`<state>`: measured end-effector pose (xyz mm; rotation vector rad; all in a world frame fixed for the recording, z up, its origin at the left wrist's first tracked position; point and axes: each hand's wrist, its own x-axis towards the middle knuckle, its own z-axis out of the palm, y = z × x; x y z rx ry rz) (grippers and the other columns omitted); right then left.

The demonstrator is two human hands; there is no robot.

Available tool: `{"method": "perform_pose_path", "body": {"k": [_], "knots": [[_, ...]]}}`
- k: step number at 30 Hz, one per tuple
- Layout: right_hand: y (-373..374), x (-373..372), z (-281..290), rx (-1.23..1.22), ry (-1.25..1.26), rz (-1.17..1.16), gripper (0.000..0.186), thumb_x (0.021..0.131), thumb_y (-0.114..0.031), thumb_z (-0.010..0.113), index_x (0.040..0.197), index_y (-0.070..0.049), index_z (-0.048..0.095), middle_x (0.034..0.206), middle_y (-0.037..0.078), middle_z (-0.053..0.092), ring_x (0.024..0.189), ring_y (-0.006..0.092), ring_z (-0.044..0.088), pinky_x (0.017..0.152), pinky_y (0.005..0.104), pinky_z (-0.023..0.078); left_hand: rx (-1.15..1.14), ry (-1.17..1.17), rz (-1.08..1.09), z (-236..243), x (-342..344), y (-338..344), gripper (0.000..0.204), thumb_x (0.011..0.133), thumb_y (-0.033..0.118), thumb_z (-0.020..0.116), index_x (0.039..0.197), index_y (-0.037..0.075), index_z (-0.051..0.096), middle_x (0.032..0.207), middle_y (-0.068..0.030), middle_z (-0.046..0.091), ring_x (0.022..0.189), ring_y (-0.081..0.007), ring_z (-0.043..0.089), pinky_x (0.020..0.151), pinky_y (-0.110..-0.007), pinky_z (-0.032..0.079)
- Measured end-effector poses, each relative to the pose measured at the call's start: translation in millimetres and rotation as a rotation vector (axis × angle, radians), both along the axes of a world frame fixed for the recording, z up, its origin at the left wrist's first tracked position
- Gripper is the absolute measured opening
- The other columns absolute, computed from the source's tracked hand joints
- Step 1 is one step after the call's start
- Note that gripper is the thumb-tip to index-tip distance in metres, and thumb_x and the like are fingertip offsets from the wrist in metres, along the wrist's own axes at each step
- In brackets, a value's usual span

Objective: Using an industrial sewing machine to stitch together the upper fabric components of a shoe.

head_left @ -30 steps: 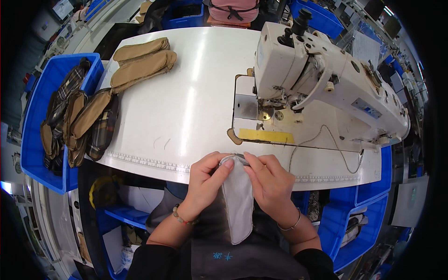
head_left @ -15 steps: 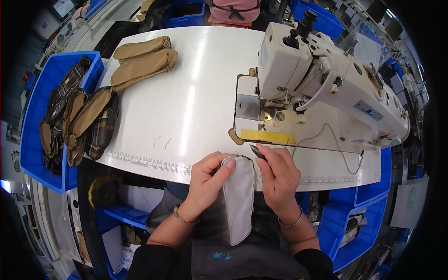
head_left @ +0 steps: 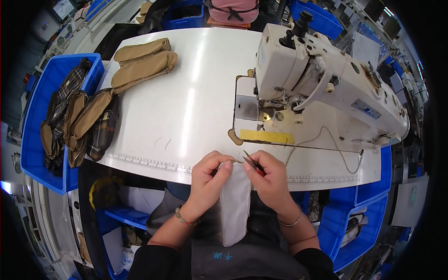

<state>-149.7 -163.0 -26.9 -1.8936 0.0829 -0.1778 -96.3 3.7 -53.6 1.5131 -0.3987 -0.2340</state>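
Observation:
A long white fabric piece (head_left: 234,205) hangs from the front edge of the white table (head_left: 186,107) down over my lap. My left hand (head_left: 208,183) pinches its upper left corner. My right hand (head_left: 271,179) holds small thread snips (head_left: 251,163), their dark blades pointing at the top edge of the fabric. The two hands almost touch above the cloth. A white industrial sewing machine (head_left: 326,84) stands on the table just beyond my right hand.
A blue bin (head_left: 37,116) at the left holds several tan and plaid padded pieces. Two tan pieces (head_left: 142,63) lie stacked at the table's far left. More blue bins (head_left: 368,210) sit at the lower right and behind the table.
My right hand has let go of the fabric's top and brought the snips up to its edge. The left hand has kept its grip on the corner.

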Motion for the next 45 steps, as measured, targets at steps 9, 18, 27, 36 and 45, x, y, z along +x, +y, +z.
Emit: {"method": "perform_pose_path", "body": {"k": [9, 18, 27, 36, 45], "knots": [[-5, -3, -7, 0.142, 0.009, -0.093, 0.013, 0.095, -0.012, 0.061, 0.090, 0.000, 0.060, 0.068, 0.000, 0.051, 0.061, 0.0063, 0.042, 0.056, 0.0237, 0.037, -0.153, 0.361, -0.237, 13, 5, 10, 0.016, 0.097, 0.009, 0.061, 0.107, -0.003, 0.065, 0.093, 0.0008, 0.065, 0.082, -0.0039, 0.056, 0.072, -0.020, 0.045], [8, -7, 11, -0.235, -0.261, -0.215, 0.024, 0.084, -0.009, 0.071, 0.107, -0.003, 0.066, 0.081, 0.008, 0.061, 0.062, 0.0172, 0.061, 0.053, 0.0310, 0.047, -0.191, 0.349, -0.179, 6, 1, 8, 0.022, 0.096, 0.007, 0.062, 0.115, -0.004, 0.065, 0.097, -0.0010, 0.068, 0.086, -0.0030, 0.059, 0.077, -0.019, 0.048], [3, -16, 20, -0.693, -0.356, -0.139, 0.032, 0.075, -0.005, 0.078, 0.106, -0.005, 0.072, 0.079, 0.007, 0.061, 0.059, 0.0193, 0.059, 0.051, 0.0295, 0.046, -0.118, 0.254, -0.098, 5, 0, 5, 0.019, 0.095, 0.007, 0.064, 0.111, -0.003, 0.067, 0.092, 0.0004, 0.069, 0.082, -0.0018, 0.058, 0.073, -0.018, 0.047], [3, -16, 14, -0.755, -0.389, -0.171, 0.037, 0.074, -0.012, 0.077, 0.110, -0.008, 0.070, 0.078, 0.001, 0.056, 0.057, 0.0167, 0.057, 0.047, 0.0303, 0.041, -0.123, 0.230, -0.079, 3, -1, 4, 0.018, 0.095, 0.006, 0.065, 0.110, -0.003, 0.067, 0.091, 0.0002, 0.069, 0.081, -0.0018, 0.058, 0.073, -0.018, 0.048], [4, -11, 6, -0.666, -0.433, -0.209, 0.037, 0.075, -0.011, 0.078, 0.111, -0.008, 0.070, 0.079, 0.002, 0.058, 0.057, 0.0167, 0.058, 0.047, 0.0295, 0.042, -0.077, 0.228, -0.089, 5, -2, 4, 0.018, 0.094, 0.006, 0.065, 0.109, -0.003, 0.068, 0.089, 0.0006, 0.069, 0.079, -0.0015, 0.058, 0.071, -0.018, 0.047]]}}
